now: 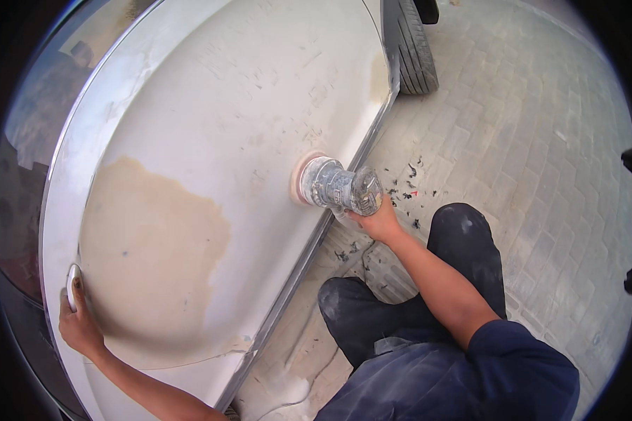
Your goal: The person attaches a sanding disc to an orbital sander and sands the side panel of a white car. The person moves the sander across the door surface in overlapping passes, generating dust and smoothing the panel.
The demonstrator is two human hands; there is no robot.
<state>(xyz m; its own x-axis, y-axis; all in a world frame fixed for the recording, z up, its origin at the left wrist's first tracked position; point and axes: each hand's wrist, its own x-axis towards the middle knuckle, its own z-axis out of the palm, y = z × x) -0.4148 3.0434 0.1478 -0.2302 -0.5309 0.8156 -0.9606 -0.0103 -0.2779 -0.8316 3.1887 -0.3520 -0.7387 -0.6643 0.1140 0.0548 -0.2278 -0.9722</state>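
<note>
A white car door [211, 105] fills the left half of the view, with a large beige patch of filler [154, 238] on its skin. My right hand [379, 219] is closed round the body of a dusty grey orbital sander [330, 184]. The sander's round reddish pad [300, 177] lies against the lower part of the door. At the door's left edge, my left hand [81, 324] has its fingers hooked round the silver door handle [72, 286]. Part of that grip is hidden behind the handle.
Dark scraps [412, 170] lie scattered on the dusty paving [534, 140] below the door sill [281, 309]. A tyre [416, 52] stands at the top. My bent knees [463, 224] are close to the sill, and a thin cable [309, 389] runs over the ground.
</note>
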